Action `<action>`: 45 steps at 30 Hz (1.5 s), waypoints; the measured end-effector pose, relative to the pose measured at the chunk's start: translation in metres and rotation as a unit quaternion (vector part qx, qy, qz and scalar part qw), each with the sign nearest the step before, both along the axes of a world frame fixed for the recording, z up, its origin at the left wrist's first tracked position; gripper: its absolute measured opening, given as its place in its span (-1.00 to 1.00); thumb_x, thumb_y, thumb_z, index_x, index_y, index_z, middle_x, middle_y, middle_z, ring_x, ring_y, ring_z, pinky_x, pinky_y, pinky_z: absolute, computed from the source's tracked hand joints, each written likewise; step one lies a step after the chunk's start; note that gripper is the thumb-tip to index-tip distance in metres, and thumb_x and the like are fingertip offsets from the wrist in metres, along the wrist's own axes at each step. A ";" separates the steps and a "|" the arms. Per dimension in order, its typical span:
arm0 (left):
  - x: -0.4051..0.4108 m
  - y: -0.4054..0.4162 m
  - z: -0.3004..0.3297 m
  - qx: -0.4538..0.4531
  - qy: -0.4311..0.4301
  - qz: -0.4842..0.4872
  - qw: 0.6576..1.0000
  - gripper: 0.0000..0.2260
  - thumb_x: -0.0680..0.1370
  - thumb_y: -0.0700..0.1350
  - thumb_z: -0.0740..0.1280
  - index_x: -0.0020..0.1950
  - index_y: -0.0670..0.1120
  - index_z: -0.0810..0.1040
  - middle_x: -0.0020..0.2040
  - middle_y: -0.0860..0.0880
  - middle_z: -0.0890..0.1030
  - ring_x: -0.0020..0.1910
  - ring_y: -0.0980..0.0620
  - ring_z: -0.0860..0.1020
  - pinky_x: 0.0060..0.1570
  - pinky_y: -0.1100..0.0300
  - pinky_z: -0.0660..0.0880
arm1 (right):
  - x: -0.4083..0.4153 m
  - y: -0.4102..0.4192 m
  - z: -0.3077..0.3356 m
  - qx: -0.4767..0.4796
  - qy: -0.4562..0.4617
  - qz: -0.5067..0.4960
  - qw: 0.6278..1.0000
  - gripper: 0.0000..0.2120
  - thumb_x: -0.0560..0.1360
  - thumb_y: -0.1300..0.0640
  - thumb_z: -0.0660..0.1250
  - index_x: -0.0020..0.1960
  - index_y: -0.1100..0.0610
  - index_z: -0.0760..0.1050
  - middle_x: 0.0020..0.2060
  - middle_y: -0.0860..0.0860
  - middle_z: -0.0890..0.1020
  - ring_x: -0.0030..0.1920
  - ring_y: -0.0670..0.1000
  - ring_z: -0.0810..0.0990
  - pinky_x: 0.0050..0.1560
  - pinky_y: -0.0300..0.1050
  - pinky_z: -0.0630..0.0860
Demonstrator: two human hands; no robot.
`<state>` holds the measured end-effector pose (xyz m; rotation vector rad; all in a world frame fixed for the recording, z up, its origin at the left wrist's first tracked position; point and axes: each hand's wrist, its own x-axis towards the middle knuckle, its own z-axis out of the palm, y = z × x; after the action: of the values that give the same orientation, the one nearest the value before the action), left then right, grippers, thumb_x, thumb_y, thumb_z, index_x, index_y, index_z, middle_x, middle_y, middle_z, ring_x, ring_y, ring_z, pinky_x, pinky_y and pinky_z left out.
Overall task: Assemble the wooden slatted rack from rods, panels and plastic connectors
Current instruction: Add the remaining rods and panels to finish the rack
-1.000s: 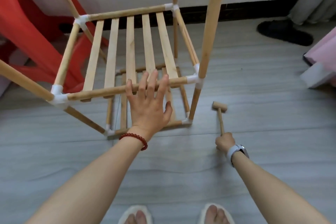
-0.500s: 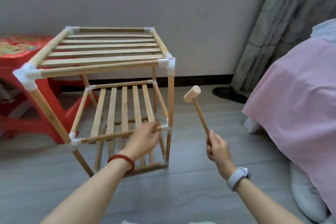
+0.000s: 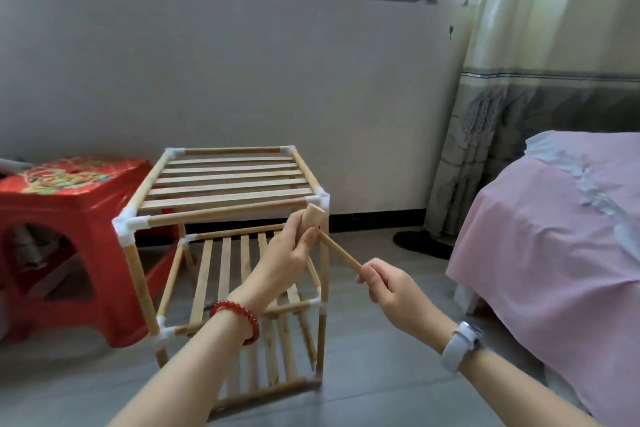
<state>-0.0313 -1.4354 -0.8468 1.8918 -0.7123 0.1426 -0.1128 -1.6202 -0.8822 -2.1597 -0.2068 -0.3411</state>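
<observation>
Your left hand (image 3: 294, 250) grips the head and your right hand (image 3: 388, 286) grips the handle of one hammer (image 3: 332, 243), just before the rack (image 3: 225, 184) with three shelves on the floor (image 3: 381, 388).

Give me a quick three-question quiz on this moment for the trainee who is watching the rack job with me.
1. True or false: the left hand holds the head of the mallet.
2. What does the right hand grip? A) the mallet's handle B) a loose slat C) a white connector
3. Fill in: beside the rack, against the wall, stands a red ____.

Key: 1 true. 2 A, the handle. 3 stool.
</observation>
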 end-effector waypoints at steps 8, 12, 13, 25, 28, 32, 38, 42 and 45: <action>0.021 0.049 0.033 0.064 -0.064 0.042 0.995 -0.86 0.62 -0.07 0.16 0.15 0.11 0.30 -0.15 0.00 0.54 -0.22 -0.04 0.53 -0.25 0.17 0.49 | 0.042 0.019 0.063 -0.162 -0.029 0.017 0.986 -0.70 0.60 0.11 0.15 -0.30 -0.06 0.32 -0.48 -0.08 0.36 -0.44 -0.01 0.30 -0.39 -0.08 0.28; 0.023 0.060 0.029 0.057 -0.058 0.058 0.995 -0.90 0.63 -0.08 0.14 0.13 0.05 0.33 -0.13 -0.05 0.56 -0.17 -0.05 0.54 -0.12 0.02 0.50 | 0.054 0.031 0.061 -0.151 -0.010 0.046 0.987 -0.70 0.61 0.15 0.14 -0.30 -0.01 0.34 -0.47 -0.10 0.35 -0.46 -0.11 0.27 -0.39 -0.20 0.25; 0.023 0.061 0.027 0.061 -0.057 0.059 0.995 -0.90 0.63 -0.07 0.13 0.13 0.06 0.33 -0.12 -0.06 0.56 -0.15 -0.04 0.54 -0.11 0.02 0.50 | 0.056 0.034 0.059 -0.142 -0.001 0.053 0.988 -0.68 0.61 0.15 0.14 -0.32 -0.01 0.33 -0.47 -0.11 0.34 -0.48 -0.15 0.26 -0.42 -0.26 0.23; 0.031 0.036 0.032 0.232 -0.172 0.016 0.957 -0.63 0.59 -0.03 0.23 0.40 0.11 0.31 0.21 0.08 0.48 0.20 0.09 0.35 0.18 0.13 0.32 | 0.078 0.028 0.069 -0.037 0.020 0.073 0.996 -0.82 0.51 -0.17 0.16 0.09 -0.20 0.32 -0.52 -0.15 0.51 -0.50 -0.24 0.43 -0.46 -0.41 0.31; 0.041 0.023 0.040 0.285 -0.262 0.053 0.921 -0.65 0.57 0.11 0.20 0.36 0.16 0.38 0.23 0.09 0.42 0.24 0.09 0.29 0.20 0.13 0.21 | 0.087 0.030 0.076 -0.062 -0.039 0.056 0.996 -0.83 0.50 -0.23 0.15 0.03 -0.21 0.33 -0.48 -0.24 0.55 -0.49 -0.23 0.46 -0.44 -0.43 0.32; 0.068 0.023 0.042 0.322 -0.237 0.166 0.902 -0.63 0.58 0.17 0.11 0.37 0.16 0.36 0.35 0.10 0.36 0.38 0.08 0.22 0.36 0.02 0.04 | 0.112 0.020 0.094 -0.106 -0.061 -0.068 0.990 -0.88 0.56 -0.06 0.12 -0.10 -0.05 0.29 -0.31 -0.09 0.55 -0.31 -0.14 0.50 -0.28 -0.19 0.45; 0.101 0.025 0.027 0.424 -0.093 0.247 0.866 -0.53 0.61 0.19 -0.14 0.48 0.12 0.22 0.49 0.00 0.25 0.50 -0.04 0.12 0.40 -0.04 0.12 | 0.150 0.014 0.141 -0.340 -0.056 -0.139 0.929 -0.72 0.59 -0.11 0.07 0.03 0.11 0.28 -0.09 0.07 0.62 -0.07 0.17 0.57 -0.16 -0.04 0.38; 0.107 0.021 0.020 0.409 -0.113 0.262 0.867 -0.54 0.60 0.18 -0.13 0.40 0.13 0.35 0.40 0.02 0.40 0.44 -0.04 0.26 0.31 0.04 0.24 | 0.153 0.018 0.144 -0.168 -0.263 -0.237 0.920 -0.81 0.58 -0.05 0.13 -0.09 0.05 0.22 -0.42 -0.09 0.47 -0.34 0.13 0.53 -0.27 -0.09 0.24; 0.109 0.023 0.015 0.415 -0.122 0.266 0.861 -0.56 0.61 0.17 -0.12 0.38 0.14 0.36 0.38 0.03 0.43 0.40 -0.02 0.31 0.29 0.06 0.26 | 0.146 0.026 0.088 -0.312 -0.116 -0.174 0.927 -0.81 0.60 -0.02 0.10 -0.07 0.06 0.16 -0.33 0.02 0.54 -0.22 0.24 0.59 -0.29 -0.07 0.29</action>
<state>0.0774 -1.4120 -0.8318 2.9226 -0.4075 0.4961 0.0337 -1.5941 -0.7945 -2.7891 -0.0629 -0.8296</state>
